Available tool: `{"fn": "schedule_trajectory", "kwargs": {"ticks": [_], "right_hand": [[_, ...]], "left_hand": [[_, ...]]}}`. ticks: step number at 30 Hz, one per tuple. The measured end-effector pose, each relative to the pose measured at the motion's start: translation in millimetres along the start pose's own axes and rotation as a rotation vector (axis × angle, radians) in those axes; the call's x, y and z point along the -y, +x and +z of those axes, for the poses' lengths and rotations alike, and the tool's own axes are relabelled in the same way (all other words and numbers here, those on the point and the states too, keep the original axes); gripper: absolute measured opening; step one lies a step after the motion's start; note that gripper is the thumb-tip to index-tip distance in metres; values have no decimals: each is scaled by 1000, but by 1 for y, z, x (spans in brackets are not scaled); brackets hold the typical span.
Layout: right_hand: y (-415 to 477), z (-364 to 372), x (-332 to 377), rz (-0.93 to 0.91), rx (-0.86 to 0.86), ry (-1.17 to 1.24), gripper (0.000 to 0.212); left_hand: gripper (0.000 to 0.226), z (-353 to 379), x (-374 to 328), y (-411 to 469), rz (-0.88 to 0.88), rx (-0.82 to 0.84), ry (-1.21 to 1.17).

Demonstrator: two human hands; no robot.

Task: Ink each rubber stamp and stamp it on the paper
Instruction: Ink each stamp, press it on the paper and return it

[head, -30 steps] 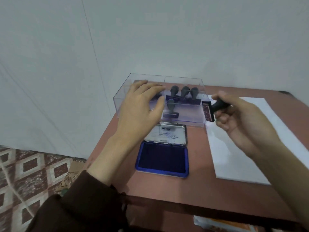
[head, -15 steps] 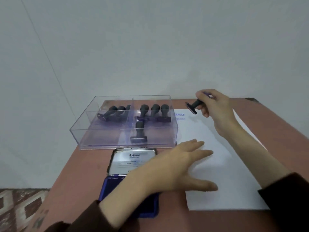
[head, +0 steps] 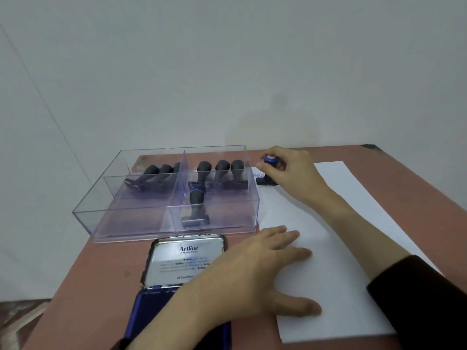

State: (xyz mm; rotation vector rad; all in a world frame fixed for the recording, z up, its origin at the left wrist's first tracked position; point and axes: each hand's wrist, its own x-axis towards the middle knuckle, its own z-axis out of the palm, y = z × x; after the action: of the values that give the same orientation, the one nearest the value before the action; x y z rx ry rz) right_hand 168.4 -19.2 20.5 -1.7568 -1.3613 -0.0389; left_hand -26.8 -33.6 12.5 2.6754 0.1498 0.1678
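right hand (head: pixel 290 170) gripping stamp (head: pixel 268 173), on paper (head: pixel 328 248)

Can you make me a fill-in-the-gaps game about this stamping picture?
1. The right hand presses a black rubber stamp onto the white ____.
2. The left hand lies ____ on that sheet.
3. The open ink pad is coloured ____.
4. Spare stamps sit in a clear plastic ____.

Missing words: paper; flat; blue; box
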Motion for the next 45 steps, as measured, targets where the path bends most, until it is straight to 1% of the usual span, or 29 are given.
{"fn": "schedule_trajectory", "kwargs": {"ticks": [10, 24, 28, 31, 45], "right_hand": [[-1, 5, 2, -73, 47, -91, 18], [-3, 6, -1, -47, 58, -72, 15], [-5, 7, -1, -59, 44, -37, 14], [-6, 9, -1, -73, 28, -51, 17], [-7, 15, -4, -64, -15, -64, 16]], "left_hand": [[74, 1, 0, 0, 5, -3, 16], [74, 2, 1, 2, 10, 2, 42], [74, 2, 1, 2, 8, 12, 44], [75, 1, 1, 3, 5, 16, 45], [75, -1, -2, 3, -4, 44, 40]]}}
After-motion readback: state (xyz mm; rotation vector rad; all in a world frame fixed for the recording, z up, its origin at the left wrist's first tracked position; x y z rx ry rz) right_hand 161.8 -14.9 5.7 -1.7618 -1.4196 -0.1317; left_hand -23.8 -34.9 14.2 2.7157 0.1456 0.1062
